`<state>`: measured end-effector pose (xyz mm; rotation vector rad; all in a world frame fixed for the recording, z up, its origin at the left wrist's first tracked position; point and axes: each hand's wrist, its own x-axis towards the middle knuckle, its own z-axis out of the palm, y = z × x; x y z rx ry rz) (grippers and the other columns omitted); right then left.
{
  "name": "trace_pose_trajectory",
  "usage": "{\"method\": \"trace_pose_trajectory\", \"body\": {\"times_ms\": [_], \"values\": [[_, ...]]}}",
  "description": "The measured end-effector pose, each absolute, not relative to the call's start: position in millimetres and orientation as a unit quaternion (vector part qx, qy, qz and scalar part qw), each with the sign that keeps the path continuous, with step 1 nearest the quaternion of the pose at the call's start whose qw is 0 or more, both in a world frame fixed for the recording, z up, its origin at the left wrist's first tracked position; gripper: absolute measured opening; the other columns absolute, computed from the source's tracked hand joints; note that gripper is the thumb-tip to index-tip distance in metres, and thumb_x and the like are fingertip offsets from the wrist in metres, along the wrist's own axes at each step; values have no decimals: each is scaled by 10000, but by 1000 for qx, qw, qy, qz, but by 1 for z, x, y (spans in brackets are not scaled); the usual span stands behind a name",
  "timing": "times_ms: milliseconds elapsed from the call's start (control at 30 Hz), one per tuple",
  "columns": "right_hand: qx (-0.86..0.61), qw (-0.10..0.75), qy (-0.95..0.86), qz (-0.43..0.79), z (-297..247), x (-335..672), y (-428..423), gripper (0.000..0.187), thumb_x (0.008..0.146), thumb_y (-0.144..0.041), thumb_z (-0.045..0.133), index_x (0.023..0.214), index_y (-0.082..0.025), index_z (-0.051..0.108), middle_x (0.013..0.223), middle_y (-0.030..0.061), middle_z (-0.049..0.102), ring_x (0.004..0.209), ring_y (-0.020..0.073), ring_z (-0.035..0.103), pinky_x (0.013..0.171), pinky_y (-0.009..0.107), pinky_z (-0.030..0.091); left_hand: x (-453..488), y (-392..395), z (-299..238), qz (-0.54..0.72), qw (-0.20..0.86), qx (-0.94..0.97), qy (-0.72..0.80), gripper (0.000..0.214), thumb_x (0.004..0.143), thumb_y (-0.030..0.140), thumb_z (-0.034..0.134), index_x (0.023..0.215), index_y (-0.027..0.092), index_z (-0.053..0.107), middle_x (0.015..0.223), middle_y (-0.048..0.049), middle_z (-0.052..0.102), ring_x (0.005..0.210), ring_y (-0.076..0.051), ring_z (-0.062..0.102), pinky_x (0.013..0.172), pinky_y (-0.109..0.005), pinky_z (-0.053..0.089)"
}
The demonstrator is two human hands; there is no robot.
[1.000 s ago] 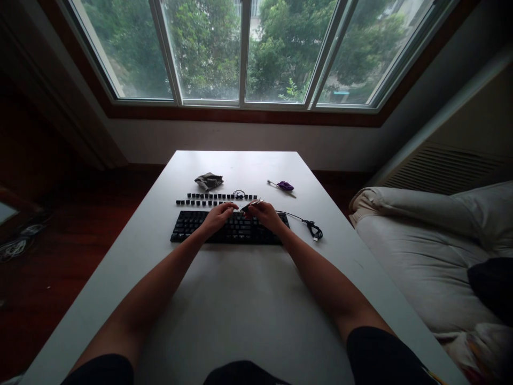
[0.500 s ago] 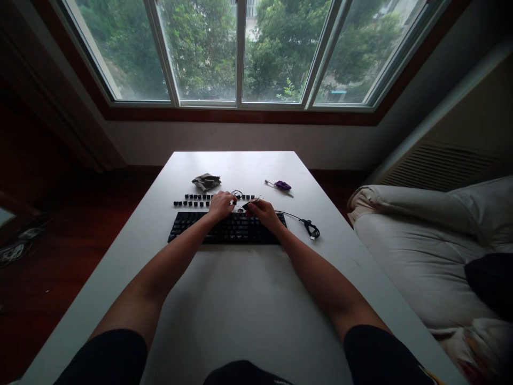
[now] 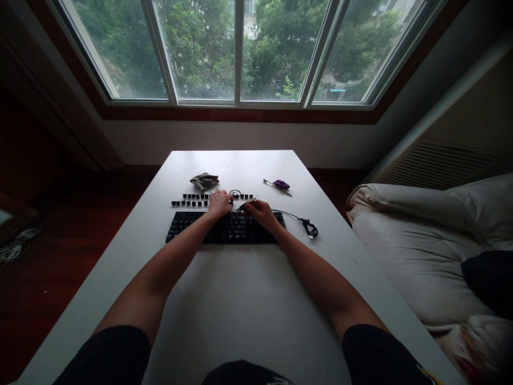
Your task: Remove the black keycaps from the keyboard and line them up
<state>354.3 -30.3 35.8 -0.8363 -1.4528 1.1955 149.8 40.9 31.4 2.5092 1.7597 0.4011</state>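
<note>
A black keyboard [image 3: 239,229] lies on the white table, both my forearms reaching across it. Behind it, small black keycaps [image 3: 194,203] stand in two rows. My left hand [image 3: 219,204] is over the right part of these rows, its fingers curled down at a black keycap [image 3: 231,202] by the fingertips. My right hand [image 3: 260,212] is closed above the keyboard's back edge. Pinched in it is a small dark and reddish tool with thin wires, which looks like a keycap puller [image 3: 243,206]; the fingers hide part of it.
A crumpled grey cloth [image 3: 204,181] lies behind the keycaps. A thin dark ring-shaped item [image 3: 235,193] is beside the back row. Further right are a brush-like tool with purple [image 3: 281,184] and the coiled USB cable [image 3: 309,228]. A beige sofa [image 3: 409,256] stands right of the table.
The whole view has shifted slightly. My left hand stays by the keycaps with small finger movement. The tool in my right hand has turned a little.
</note>
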Motion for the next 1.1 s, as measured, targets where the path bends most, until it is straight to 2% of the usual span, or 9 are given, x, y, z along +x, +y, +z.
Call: {"method": "trace_pose_trajectory", "body": {"times_ms": [767, 1100], "values": [[-365, 507, -609, 489, 37, 354, -29, 461, 788, -627, 749, 875, -181, 676, 700, 34, 727, 624, 183, 688, 643, 327, 570, 152, 33, 36, 133, 38, 811, 568, 269, 819, 331, 686, 1071, 272, 759, 1153, -101, 675, 1171, -329, 509, 989, -454, 387], [-374, 511, -599, 491, 38, 354, -30, 464, 770, -628, 758, 853, -178, 677, 715, 45, 734, 631, 191, 697, 640, 336, 586, 150, 33, 35, 135, 32, 817, 560, 218, 824, 323, 672, 1012, 259, 763, 1134, -100, 673, 1151, -320, 512, 980, -457, 383]]}}
